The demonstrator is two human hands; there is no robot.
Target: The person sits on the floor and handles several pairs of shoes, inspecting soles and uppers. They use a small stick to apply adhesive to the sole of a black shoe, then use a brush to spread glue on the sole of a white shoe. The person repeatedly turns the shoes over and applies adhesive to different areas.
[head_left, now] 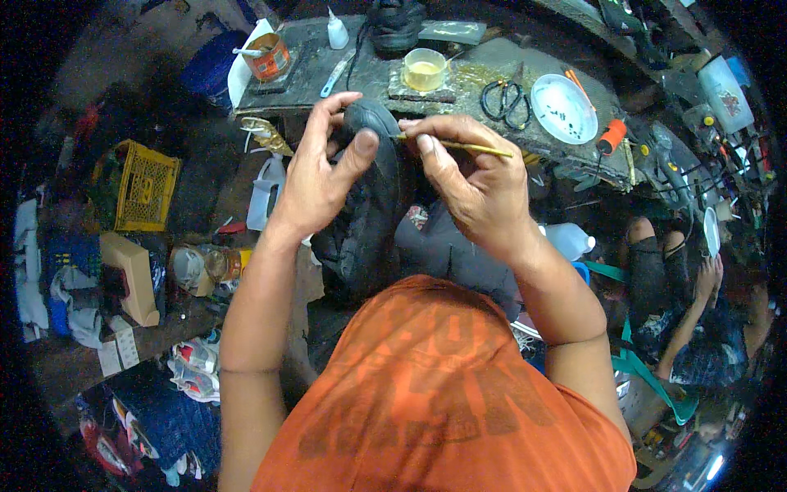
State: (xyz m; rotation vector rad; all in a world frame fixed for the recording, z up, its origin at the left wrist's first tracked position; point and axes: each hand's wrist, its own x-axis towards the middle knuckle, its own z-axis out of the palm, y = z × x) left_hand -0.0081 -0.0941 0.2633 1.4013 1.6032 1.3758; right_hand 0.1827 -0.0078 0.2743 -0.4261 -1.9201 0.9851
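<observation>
My left hand (328, 176) is closed round the front end of a black shoe (361, 225), thumb on its upper edge and fingers curled over the far side. The shoe stands nearly lengthwise toward my lap. My right hand (475, 180) pinches a thin yellow stick tool (490, 149), possibly a brush, whose tip is at the shoe's edge beside my left thumb. Just beyond both hands, on the worn bench, sits a small container of pale yellowish liquid (426, 75).
The bench (377, 102) bears scissors (506, 103), a white plate (564, 108), an orange can (267, 62), a white bottle (336, 33) and a knife (336, 75). A yellow crate (146, 184) and shoes (195, 369) lie left. Another person (709, 336) sits at right.
</observation>
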